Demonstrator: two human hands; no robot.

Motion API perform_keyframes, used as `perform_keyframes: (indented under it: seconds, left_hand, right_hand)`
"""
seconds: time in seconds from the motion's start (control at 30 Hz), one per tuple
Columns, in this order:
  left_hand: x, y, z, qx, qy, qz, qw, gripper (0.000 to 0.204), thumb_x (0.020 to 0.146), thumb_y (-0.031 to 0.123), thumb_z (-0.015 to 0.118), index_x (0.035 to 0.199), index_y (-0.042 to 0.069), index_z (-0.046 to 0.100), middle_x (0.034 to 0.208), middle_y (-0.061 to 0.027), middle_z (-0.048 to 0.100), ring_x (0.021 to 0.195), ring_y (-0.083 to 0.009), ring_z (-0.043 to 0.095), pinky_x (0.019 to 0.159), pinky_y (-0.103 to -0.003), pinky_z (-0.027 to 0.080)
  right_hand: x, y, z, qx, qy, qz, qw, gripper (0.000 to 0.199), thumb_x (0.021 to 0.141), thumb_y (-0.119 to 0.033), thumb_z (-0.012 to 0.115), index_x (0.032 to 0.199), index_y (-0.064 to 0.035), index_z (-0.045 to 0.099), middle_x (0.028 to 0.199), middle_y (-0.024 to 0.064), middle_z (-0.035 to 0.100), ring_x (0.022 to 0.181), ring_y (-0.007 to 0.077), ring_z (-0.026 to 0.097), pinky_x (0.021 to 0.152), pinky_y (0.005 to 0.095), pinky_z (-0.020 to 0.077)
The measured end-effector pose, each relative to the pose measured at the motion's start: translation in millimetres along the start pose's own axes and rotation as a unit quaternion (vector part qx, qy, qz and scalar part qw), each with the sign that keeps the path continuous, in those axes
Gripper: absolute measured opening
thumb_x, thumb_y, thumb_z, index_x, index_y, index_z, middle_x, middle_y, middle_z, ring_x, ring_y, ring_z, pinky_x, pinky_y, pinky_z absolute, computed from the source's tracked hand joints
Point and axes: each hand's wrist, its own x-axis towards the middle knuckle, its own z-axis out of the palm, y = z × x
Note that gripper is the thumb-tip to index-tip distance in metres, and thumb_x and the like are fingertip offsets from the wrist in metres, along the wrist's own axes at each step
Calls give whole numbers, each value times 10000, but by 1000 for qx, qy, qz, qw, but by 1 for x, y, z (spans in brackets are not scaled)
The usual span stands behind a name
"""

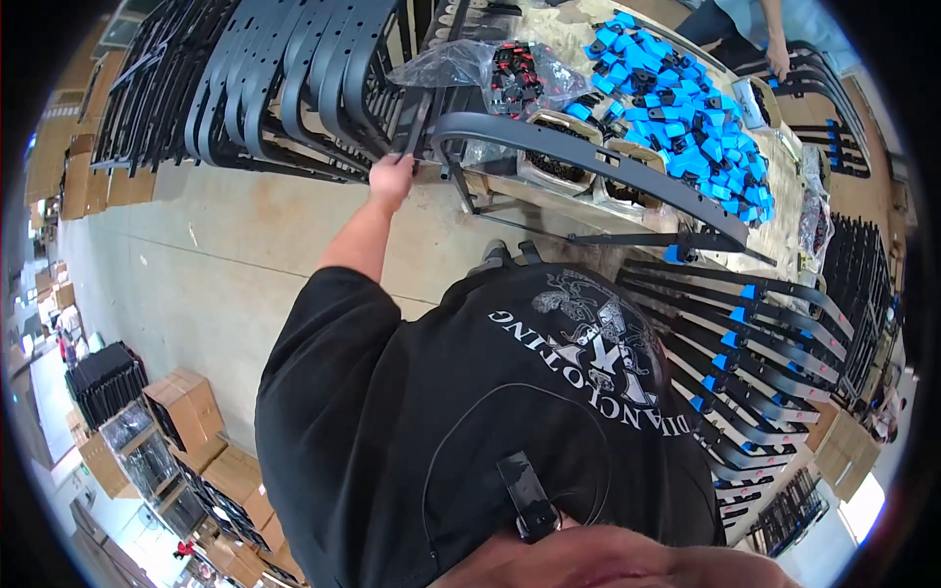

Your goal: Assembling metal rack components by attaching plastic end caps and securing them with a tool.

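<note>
My left hand (392, 180) reaches forward, its fingers closed at the near end of a dark metal bar (413, 125). Just left of it stands a row of curved grey metal frames (284, 73) with holes. Another curved grey frame (608, 157) lies across the near edge of the workbench (495, 184), in front of my body. Its right end comes down near a blue plastic piece (674, 255). My right hand does not show; the right arm is hidden by my black shirt.
Blue plastic pieces (676, 108) are heaped on the bench beside bins of small dark parts (554, 162) and a clear bag of black and red parts (518, 78). Frames with blue pieces (745, 353) are stacked at right. Another person's hand (778, 61) is across the bench. Cardboard boxes (186, 407) stand left.
</note>
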Motion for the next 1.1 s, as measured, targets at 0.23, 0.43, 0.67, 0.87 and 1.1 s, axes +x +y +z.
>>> perform_keyframes:
  seconds: [0.23,0.43,0.67,0.87,1.1]
  left_hand:
    - [-146,-1,-7,-360,-174,-23,916,226,1017,266,612,984,44,646,753,0,595,598,-101,526,548,-268,434]
    - [-267,60,-5,-174,-177,209,946,182,1000,144,601,1087,-1,667,821,0,631,659,-62,533,603,-225,438]
    - [-389,193,139,-132,-307,307,891,232,965,141,662,1142,-8,669,814,32,615,664,-40,527,587,-211,434]
    - [-428,238,235,76,-277,371,883,305,894,236,751,1123,41,699,809,-28,664,711,-104,593,664,-276,494]
    - [-325,342,208,157,264,724,617,107,858,195,746,900,111,696,762,-46,660,690,-255,650,634,-329,520]
  right_hand:
    - [27,-11,-3,127,-4,-139,982,328,890,-340,713,944,-17,694,825,141,713,782,263,689,734,369,528]
    - [-46,-227,-118,95,-34,-347,932,284,935,-270,672,838,-5,645,822,121,633,751,228,614,744,334,493]
    - [-114,-315,-167,300,-98,-507,802,250,981,-184,639,1180,-51,569,837,-6,539,738,87,495,658,284,444]
    - [-73,-231,-148,578,-10,-212,788,267,1015,-321,592,996,-55,587,758,0,561,633,93,509,549,266,414]
    - [-25,-120,-166,557,-252,26,791,216,968,-308,636,926,-99,598,722,-37,479,541,78,383,457,263,264]
